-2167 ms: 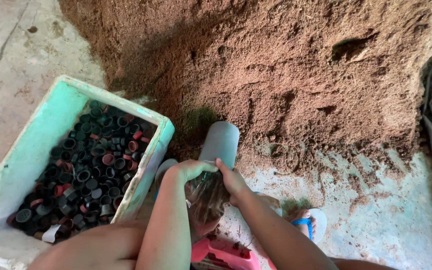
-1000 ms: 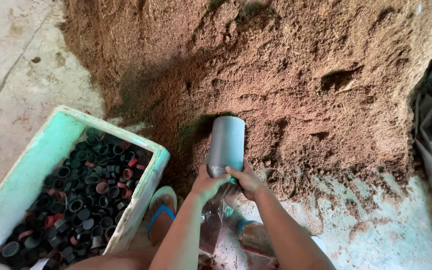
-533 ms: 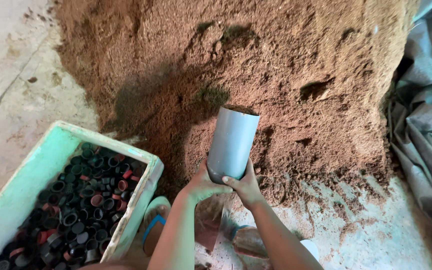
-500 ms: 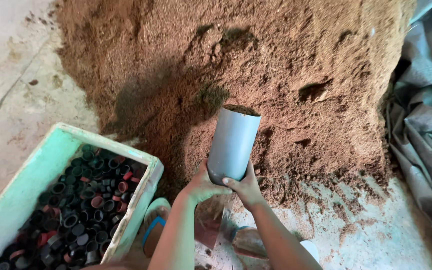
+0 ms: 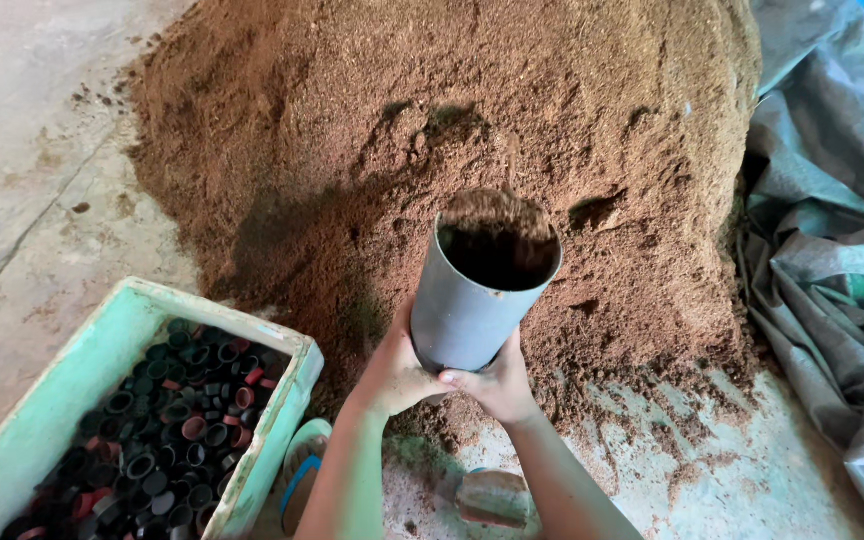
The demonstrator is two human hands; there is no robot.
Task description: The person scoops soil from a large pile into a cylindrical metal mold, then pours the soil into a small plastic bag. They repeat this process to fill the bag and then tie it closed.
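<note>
1. Grey plastic tube, wide and open at the top, is held tilted in front of a big heap of brown, crumbly soil on the concrete floor.
2. Both hands are closed around the tube's lower end: the left hand wraps the near-left side, and the right hand cups it from underneath on the right, fingers curled tight.
3. Dark soil shows inside the tube's mouth, heaped against the far rim; the tube looks partly filled, though its depth cannot be judged from this angle.
4. Judging by this, the step in hand is scooping soil into the tube from the heap.
5. The next move probably calls for keeping the open end up so nothing spills, and for a steady two-handed grip on the base.
6. To the left, well apart from the hands, a pale green foam box holds many small black and red caps.
7. A grey tarpaulin lies crumpled on the right beside the heap.
8. A sandalled foot shows just beside the box.
</note>
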